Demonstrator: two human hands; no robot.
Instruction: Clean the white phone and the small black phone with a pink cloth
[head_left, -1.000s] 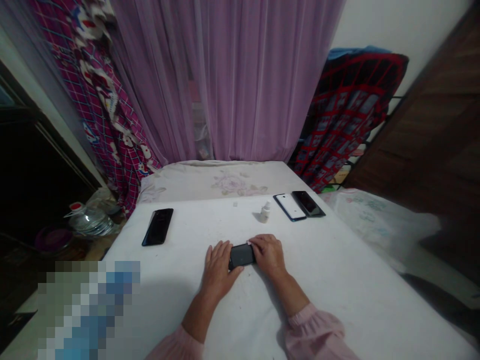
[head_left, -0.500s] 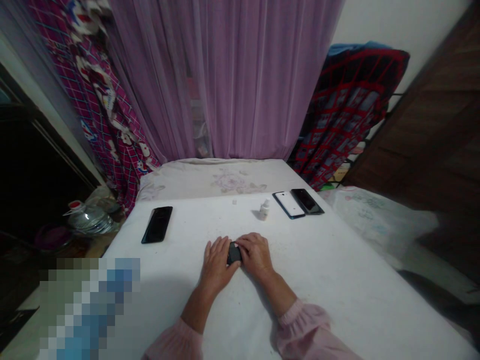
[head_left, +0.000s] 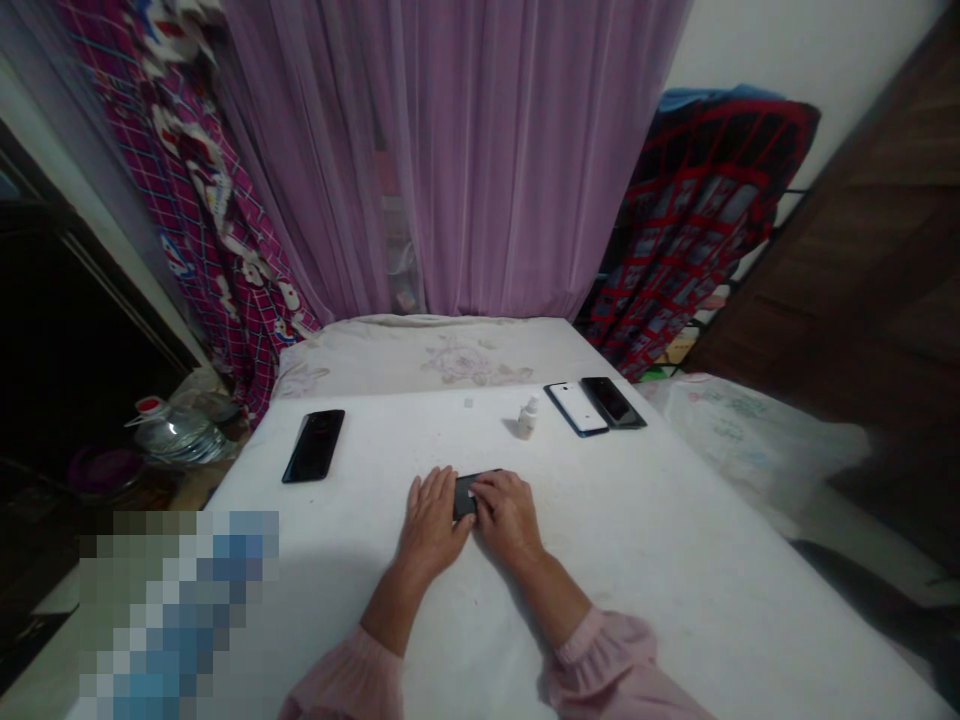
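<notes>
A dark phone lies sideways on the white-covered table between my hands. My left hand holds it at its left end, thumb along the near edge and fingers over the far side. Above the phone's surface my right hand is closed in a pinch. A small white piece, perhaps a pad or cloth, shows at those fingertips. My right hand covers much of the phone's right part. Beyond the hands stands a small white bottle, and a tiny pale object lies to its left.
Another black phone lies at the left of the table. A white phone and a dark phone lie side by side at the back right. A large water bottle stands beyond the left edge.
My right hand has shifted slightly on the phone, its fingers now more bunched. More of the phone's far edge shows, and the small white piece appears at my right fingertips.
</notes>
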